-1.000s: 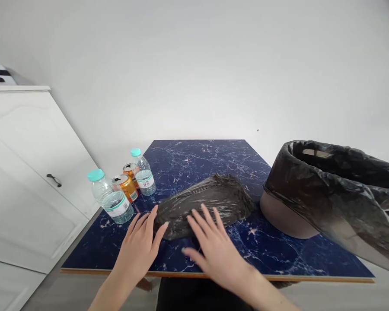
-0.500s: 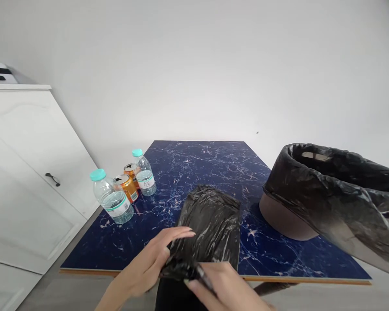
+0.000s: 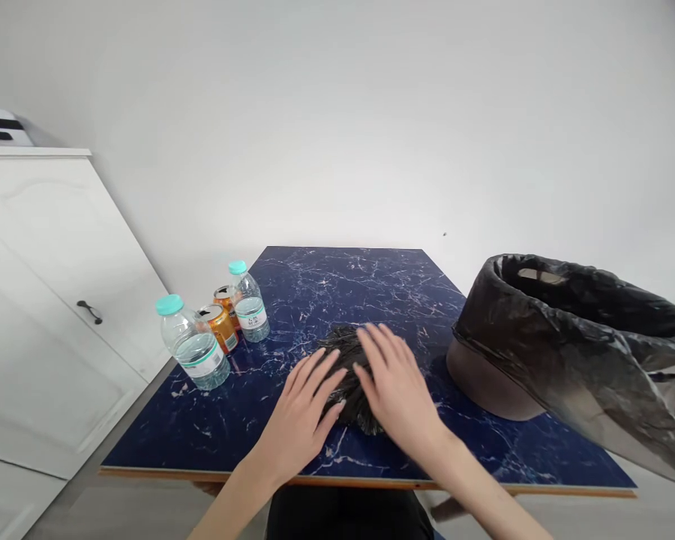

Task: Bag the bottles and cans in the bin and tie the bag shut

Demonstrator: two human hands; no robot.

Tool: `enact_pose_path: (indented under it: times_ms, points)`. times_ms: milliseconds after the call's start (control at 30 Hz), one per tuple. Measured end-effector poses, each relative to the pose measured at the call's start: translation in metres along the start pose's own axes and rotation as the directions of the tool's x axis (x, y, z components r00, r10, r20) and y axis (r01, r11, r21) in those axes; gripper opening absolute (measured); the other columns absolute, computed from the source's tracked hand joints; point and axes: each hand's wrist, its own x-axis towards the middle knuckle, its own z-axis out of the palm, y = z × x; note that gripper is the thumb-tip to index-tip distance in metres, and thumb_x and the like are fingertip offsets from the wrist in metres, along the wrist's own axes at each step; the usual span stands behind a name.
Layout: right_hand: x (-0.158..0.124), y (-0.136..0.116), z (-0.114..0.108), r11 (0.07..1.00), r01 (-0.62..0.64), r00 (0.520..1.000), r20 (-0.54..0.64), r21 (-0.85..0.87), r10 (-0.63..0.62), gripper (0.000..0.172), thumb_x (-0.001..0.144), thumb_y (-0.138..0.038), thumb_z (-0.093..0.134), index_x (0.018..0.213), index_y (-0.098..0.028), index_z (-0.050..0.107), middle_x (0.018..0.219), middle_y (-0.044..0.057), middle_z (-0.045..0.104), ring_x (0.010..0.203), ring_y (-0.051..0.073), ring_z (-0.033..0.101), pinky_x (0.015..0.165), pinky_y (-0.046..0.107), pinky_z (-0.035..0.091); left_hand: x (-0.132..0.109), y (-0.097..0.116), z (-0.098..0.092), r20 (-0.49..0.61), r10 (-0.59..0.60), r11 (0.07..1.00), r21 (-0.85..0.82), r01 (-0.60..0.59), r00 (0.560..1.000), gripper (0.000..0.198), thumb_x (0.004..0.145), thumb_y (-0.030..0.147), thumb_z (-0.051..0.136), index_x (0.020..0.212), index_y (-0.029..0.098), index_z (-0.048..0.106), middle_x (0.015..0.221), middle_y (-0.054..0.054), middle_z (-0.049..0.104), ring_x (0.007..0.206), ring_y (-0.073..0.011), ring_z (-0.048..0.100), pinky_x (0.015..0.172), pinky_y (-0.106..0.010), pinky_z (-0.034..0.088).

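Observation:
A black plastic bag [image 3: 352,390], bunched into a small crinkled heap, lies on the blue marbled table [image 3: 349,281]. My left hand [image 3: 304,412] rests over its left side, fingers spread. Over its right side is my right hand [image 3: 391,382], also with fingers apart and palm down. Both hands touch or hover just above the plastic; the exact contact is hidden beneath them. Parts of the bag show between the hands and beyond the fingertips.
At the left stand two water bottles [image 3: 196,349] with teal caps and two orange cans [image 3: 220,328]. A brown bin [image 3: 487,379] with a black liner [image 3: 556,337] overhanging its rim stands at the right. A white cabinet [image 3: 61,322] is beyond the table's left side.
The bag lay spread toward the table's front edge with my hands gripping its near end. Now it is gathered into a heap, and both hands have moved forward and opened over it.

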Motion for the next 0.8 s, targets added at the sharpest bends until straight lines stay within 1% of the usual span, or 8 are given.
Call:
enact_pose_path:
  times_ms: [133, 267, 400, 467, 533, 633, 700, 800]
  points:
    - [-0.025, -0.015, 0.015, 0.996, 0.071, 0.968, 0.243, -0.047, -0.058, 0.07, 0.113, -0.062, 0.029, 0.173, -0.026, 0.036, 0.18, 0.009, 0.025, 0.168, 0.042, 0.015, 0.131, 0.073, 0.021, -0.003, -0.011, 0.015, 0.116, -0.005, 0.995, 0.101, -0.006, 0.993, 0.058, 0.114, 0.042, 0.045, 0.17, 0.027, 0.038, 0.175, -0.006, 0.041, 0.167, -0.0399, 0.024, 0.133, -0.07, 0.026]
    - [-0.011, 0.013, 0.039, 0.999, 0.025, 0.911, 0.413, -0.028, -0.011, 0.074, 0.112, -0.07, 0.019, 0.174, -0.03, 0.029, 0.182, 0.006, 0.012, 0.169, 0.038, 0.007, 0.133, 0.07, 0.012, -0.01, -0.021, 0.026, 0.101, -0.116, 0.988, 0.115, 0.104, 0.988, 0.06, 0.115, 0.046, 0.042, 0.172, 0.028, 0.033, 0.179, -0.004, 0.032, 0.168, -0.0403, 0.017, 0.132, -0.069, 0.029]
    - [0.022, 0.051, 0.054, 0.997, -0.038, 0.899, 0.434, -0.074, 0.066, 0.072, 0.112, -0.069, 0.015, 0.175, -0.034, 0.023, 0.183, -0.001, 0.005, 0.17, 0.029, 0.003, 0.136, 0.061, 0.008, -0.017, -0.022, 0.027, 0.026, -0.177, 0.981, 0.078, 0.175, 0.984, 0.067, 0.115, 0.048, 0.042, 0.176, 0.031, 0.019, 0.181, -0.004, 0.026, 0.169, -0.0356, 0.017, 0.134, -0.063, 0.031]
    - [0.039, 0.064, 0.056, 0.988, -0.08, 0.896, 0.424, -0.132, 0.13, 0.069, 0.113, -0.066, 0.02, 0.174, -0.034, 0.025, 0.183, 0.0, 0.01, 0.17, 0.029, 0.008, 0.136, 0.059, 0.012, -0.019, -0.022, 0.027, 0.019, -0.188, 0.98, 0.063, 0.187, 0.982, 0.065, 0.114, 0.049, 0.044, 0.175, 0.032, 0.023, 0.181, -0.004, 0.028, 0.168, -0.0355, 0.019, 0.133, -0.063, 0.033]
    - [0.051, 0.07, 0.054, 0.971, -0.147, 0.899, 0.383, -0.19, 0.211, 0.07, 0.114, -0.061, 0.022, 0.174, -0.025, 0.029, 0.182, 0.009, 0.016, 0.169, 0.035, 0.013, 0.134, 0.064, 0.014, -0.021, -0.023, 0.028, 0.024, -0.197, 0.979, 0.055, 0.196, 0.98, 0.062, 0.114, 0.05, 0.045, 0.172, 0.033, 0.032, 0.18, -0.003, 0.029, 0.168, -0.0364, 0.019, 0.132, -0.064, 0.035]
    - [0.048, 0.059, 0.05, 0.948, -0.2, 0.924, 0.274, -0.249, 0.266, 0.073, 0.115, -0.054, 0.022, 0.172, -0.009, 0.032, 0.181, 0.021, 0.015, 0.168, 0.045, 0.005, 0.131, 0.072, 0.003, -0.022, -0.023, 0.029, 0.012, -0.206, 0.978, 0.046, 0.205, 0.978, 0.058, 0.113, 0.05, 0.046, 0.168, 0.031, 0.04, 0.179, -0.004, 0.032, 0.168, -0.0367, 0.019, 0.132, -0.064, 0.036]
    - [0.031, 0.042, 0.051, 0.957, -0.147, 0.954, 0.221, -0.252, 0.205, 0.076, 0.114, -0.058, 0.021, 0.172, -0.012, 0.034, 0.182, 0.017, 0.016, 0.168, 0.045, -0.001, 0.131, 0.07, -0.003, -0.022, -0.023, 0.03, 0.002, -0.202, 0.979, 0.039, 0.201, 0.979, 0.056, 0.113, 0.049, 0.047, 0.166, 0.03, 0.043, 0.179, -0.004, 0.034, 0.168, -0.0364, 0.02, 0.132, -0.064, 0.036]
    - [0.002, 0.019, 0.059, 0.973, -0.112, 0.949, 0.27, -0.2, 0.165, 0.085, 0.109, -0.072, 0.017, 0.174, -0.019, 0.029, 0.181, 0.014, 0.019, 0.168, 0.046, 0.006, 0.13, 0.074, 0.002, -0.022, -0.024, 0.03, 0.005, -0.207, 0.978, 0.034, 0.207, 0.978, 0.053, 0.113, 0.049, 0.048, 0.162, 0.028, 0.049, 0.177, -0.006, 0.038, 0.167, -0.0364, 0.023, 0.131, -0.064, 0.037]
